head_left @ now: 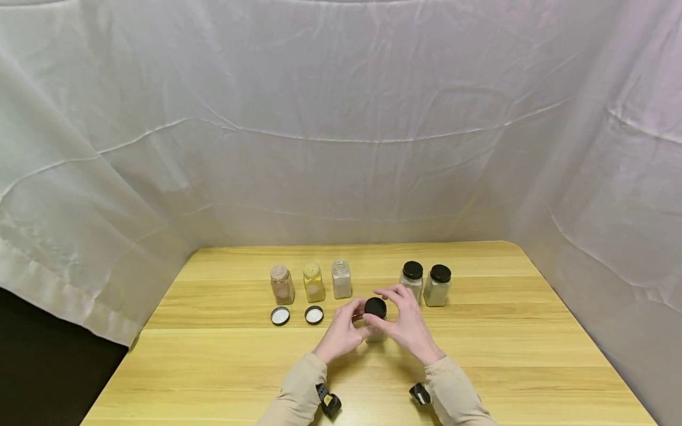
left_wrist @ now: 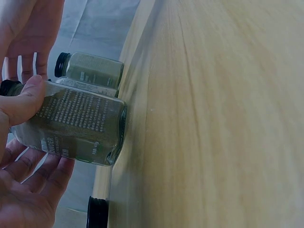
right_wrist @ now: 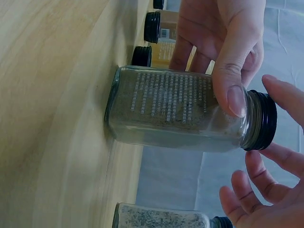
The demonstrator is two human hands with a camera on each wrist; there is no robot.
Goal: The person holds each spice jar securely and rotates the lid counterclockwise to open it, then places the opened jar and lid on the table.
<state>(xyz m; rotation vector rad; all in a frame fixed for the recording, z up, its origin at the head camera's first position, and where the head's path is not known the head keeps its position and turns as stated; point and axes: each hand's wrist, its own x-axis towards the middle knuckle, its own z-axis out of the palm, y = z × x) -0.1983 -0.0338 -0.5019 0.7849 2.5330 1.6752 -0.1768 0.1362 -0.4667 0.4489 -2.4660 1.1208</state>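
A square glass jar (right_wrist: 175, 107) of greyish-brown powder stands on the table between my hands, printed with white text. My left hand (head_left: 343, 332) grips its body, thumb (right_wrist: 232, 97) on the near face and fingers behind. Around its black lid (right_wrist: 262, 121) are the thumb and index finger of my right hand (head_left: 407, 328), pinching the rim from opposite sides. The other right fingers spread loosely beyond it. In the head view, the hands partly cover the jar body.
At the back left stand a brownish jar (head_left: 282, 286), a yellow jar (head_left: 314, 284) and a lidless jar (head_left: 341, 281). Two upturned black lids (head_left: 280, 316) lie before them; another lid (left_wrist: 97, 212) is near my left hand. Two black-lidded jars (head_left: 438, 287) stand behind my right hand.
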